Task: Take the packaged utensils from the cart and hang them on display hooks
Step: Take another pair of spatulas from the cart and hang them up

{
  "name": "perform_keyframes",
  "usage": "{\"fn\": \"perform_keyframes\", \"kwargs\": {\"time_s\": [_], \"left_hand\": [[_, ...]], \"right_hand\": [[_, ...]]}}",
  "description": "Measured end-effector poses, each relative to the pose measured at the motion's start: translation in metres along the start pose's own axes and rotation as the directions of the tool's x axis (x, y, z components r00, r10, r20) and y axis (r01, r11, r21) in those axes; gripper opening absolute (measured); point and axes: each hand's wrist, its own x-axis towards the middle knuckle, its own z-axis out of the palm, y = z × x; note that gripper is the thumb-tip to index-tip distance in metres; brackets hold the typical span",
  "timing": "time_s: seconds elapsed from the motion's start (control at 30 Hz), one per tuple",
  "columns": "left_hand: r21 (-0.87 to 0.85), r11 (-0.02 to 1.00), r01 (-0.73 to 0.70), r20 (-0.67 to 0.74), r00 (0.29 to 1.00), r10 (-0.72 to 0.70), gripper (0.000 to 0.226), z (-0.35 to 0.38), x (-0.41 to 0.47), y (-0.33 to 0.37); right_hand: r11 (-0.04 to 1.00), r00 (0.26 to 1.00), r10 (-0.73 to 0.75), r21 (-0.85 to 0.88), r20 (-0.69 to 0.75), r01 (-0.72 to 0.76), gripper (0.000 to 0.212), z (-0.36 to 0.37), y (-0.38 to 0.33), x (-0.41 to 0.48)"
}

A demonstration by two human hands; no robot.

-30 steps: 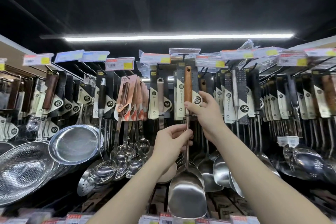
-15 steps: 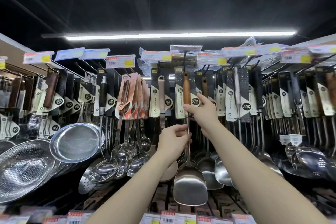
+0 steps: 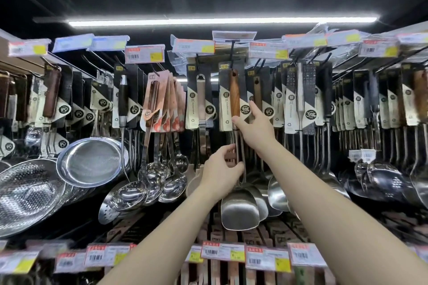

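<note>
Pushed further back than a second ago: finds the packaged spatula hanging by its card from the black display hook, in line with the neighbouring packs, blade hanging low. Shows the right hand loosened from its earlier clasp on the card: index finger stretched up along the card's edge, thumb only touching the bottom of the wooden handle, nothing clasped. Leaves the left hand lower down, thumb and fingers pinched on the steel shaft above the blade, probably steadying against swing. Reads as this piece hung, or all but hung. Cannot tell whether the card's hole sits fully over the hook, with the price tag and the card top crowding that spot. Calls next, probably, for letting go with both hands and reaching back to the cart, out of view here, for another piece.
</note>
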Motion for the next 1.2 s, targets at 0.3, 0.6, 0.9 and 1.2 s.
{"fn": "perform_keyframes", "kwargs": {"time_s": [0.3, 0.6, 0.9, 1.2], "left_hand": [[0.615, 0.740, -0.272, -0.053, 0.922, 0.383, 0.041, -0.015, -0.032, 0.018], [0.609, 0.721, -0.329, 0.156, 0.942, 0.298, 0.042, 0.049, -0.088, 0.082], [0.479, 0.760, -0.439, 0.370, 0.886, 0.279, 0.039, 0.212, -0.176, 0.154], [0.271, 0.715, -0.644, 0.645, 0.673, 0.362, 0.027, 0.402, -0.293, 0.229]], "right_hand": [[0.962, 0.998, -0.070, -0.264, 0.004, 0.068, 0.058, -0.029, 0.000, -0.028], [0.856, 0.994, 0.064, -0.517, 0.084, -0.011, 0.044, -0.144, 0.028, -0.099], [0.600, 0.966, 0.257, -0.784, 0.002, -0.158, 0.041, -0.331, 0.094, -0.220], [0.267, 0.840, 0.489, -0.877, -0.235, -0.401, 0.031, -0.540, 0.142, -0.354]]}}
